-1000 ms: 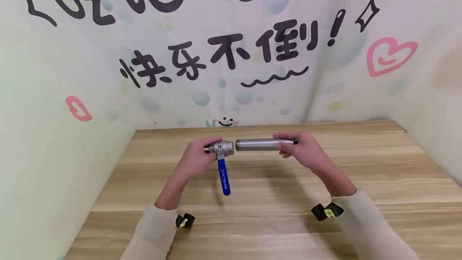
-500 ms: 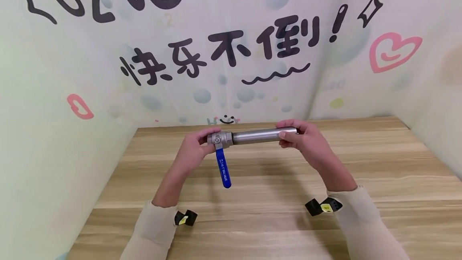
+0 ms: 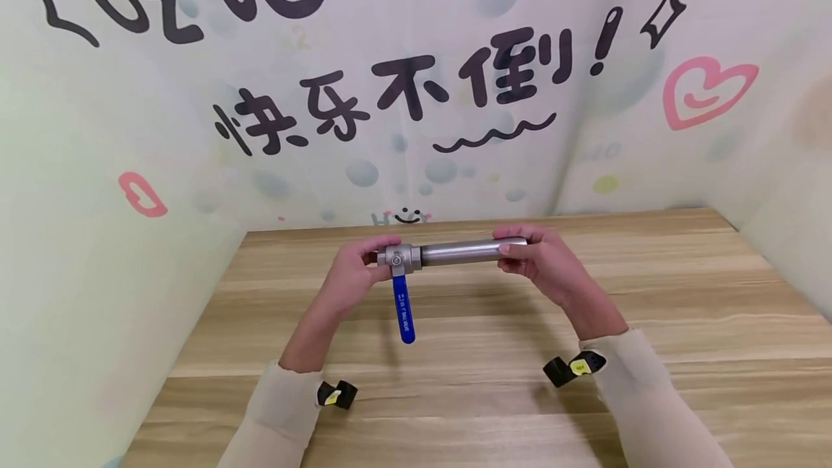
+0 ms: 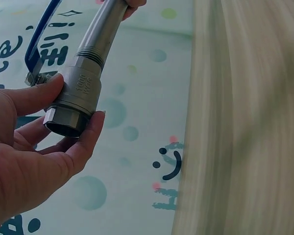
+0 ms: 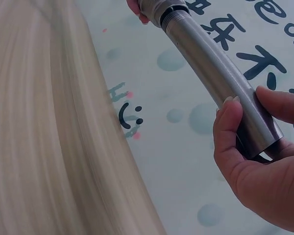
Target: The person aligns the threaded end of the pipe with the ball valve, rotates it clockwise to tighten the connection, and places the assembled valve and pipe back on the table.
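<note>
A steel ball valve with a blue lever handle is gripped by my left hand, thumb and fingers around its body. The lever points down toward me in the head view. My right hand holds a grey metal pipe near its far right end, thumb on the front side. In the left wrist view the pipe's threads sit at the valve's mouth, with several turns still showing. Valve and pipe form one nearly level line above the table. The valve's other opening faces the left palm.
The wood-grain table lies below both hands. A pale printed cloth with black lettering and pink hearts stands behind and at the sides. Black wrist cameras are strapped at both sleeves.
The pipe end, apart from the valve a second ago, has come to the valve's mouth. Over the last half second both hands have dropped slightly, and the right hand has shifted a little left.
</note>
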Demonstrator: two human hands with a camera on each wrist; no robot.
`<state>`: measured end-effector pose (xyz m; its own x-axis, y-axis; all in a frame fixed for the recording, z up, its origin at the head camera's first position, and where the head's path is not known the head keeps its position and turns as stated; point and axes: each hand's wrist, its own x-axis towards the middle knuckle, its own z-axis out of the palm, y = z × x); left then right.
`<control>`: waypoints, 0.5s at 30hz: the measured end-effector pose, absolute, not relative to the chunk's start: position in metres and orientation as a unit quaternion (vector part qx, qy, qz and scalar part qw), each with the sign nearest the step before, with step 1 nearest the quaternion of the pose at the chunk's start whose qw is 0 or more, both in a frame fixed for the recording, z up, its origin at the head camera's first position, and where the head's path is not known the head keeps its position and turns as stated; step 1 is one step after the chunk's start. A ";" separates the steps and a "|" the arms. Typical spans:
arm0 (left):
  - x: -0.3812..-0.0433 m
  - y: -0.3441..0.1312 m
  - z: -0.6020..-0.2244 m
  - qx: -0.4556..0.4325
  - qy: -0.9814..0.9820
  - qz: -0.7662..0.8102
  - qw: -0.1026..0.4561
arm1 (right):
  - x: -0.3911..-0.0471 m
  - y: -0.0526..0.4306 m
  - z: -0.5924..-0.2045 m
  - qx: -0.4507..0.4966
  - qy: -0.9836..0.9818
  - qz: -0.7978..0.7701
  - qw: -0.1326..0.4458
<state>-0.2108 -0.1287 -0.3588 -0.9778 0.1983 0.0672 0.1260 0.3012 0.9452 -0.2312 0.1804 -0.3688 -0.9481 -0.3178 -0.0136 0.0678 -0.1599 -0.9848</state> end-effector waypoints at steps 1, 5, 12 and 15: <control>-0.211 -0.128 -0.360 0.099 0.806 0.583 0.032 | -0.231 0.181 -0.370 -0.099 0.637 -0.754 0.130; -0.213 -0.126 -0.365 0.089 0.802 0.589 0.038 | -0.232 0.181 -0.374 -0.101 0.639 -0.751 0.134; -0.212 -0.127 -0.365 0.080 0.802 0.591 0.042 | -0.233 0.179 -0.375 -0.098 0.651 -0.742 0.129; -0.212 -0.128 -0.364 0.079 0.802 0.591 0.043 | -0.233 0.178 -0.374 -0.096 0.661 -0.734 0.123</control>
